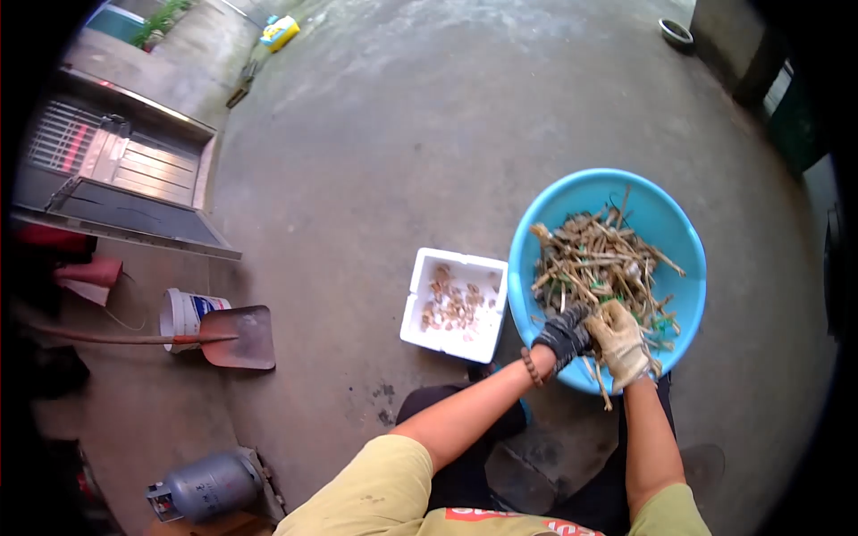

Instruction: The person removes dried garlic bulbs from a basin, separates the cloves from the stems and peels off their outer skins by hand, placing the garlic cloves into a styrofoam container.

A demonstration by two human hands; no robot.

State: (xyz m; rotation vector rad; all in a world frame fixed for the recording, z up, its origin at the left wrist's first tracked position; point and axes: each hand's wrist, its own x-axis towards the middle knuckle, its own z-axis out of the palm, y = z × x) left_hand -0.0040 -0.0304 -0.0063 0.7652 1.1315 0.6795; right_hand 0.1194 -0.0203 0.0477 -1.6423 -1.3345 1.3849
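Over the near rim of a large blue basin, my two gloved hands are close together. My left hand wears a dark glove, and its fingers are closed near the right fingertips; what they pinch is hidden. In a pale work glove, my right hand is closed on dried stalks whose ends stick out below it. A tangled heap of dry brown stalks with green strands fills much of the basin. To the left is a white foam box holding small brown and pinkish pieces.
A shovel lies against a white bucket at left. A grey gas cylinder is at lower left. An open window juts out at upper left. Farther off are a yellow-and-blue container and a round bowl.
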